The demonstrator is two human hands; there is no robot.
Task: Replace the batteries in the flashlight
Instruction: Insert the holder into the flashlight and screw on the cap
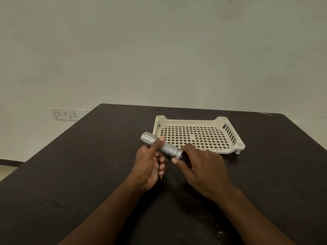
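A silver flashlight (168, 147) is held above the dark table (70, 174), its wide head pointing up-left and its tail end pointing right. My left hand (150, 163) grips the knurled body, thumb over the top. My right hand (200, 165) touches the tail end with thumb and fingertips around the end cap. A small dark object with a gold tip (162, 177) shows under my left hand, mostly hidden; I cannot tell what it is.
A cream perforated plastic tray (230, 137) stands on the table just behind my hands, with nothing in it. A wall socket plate (66, 114) sits on the wall at the left, beyond the table's edge.
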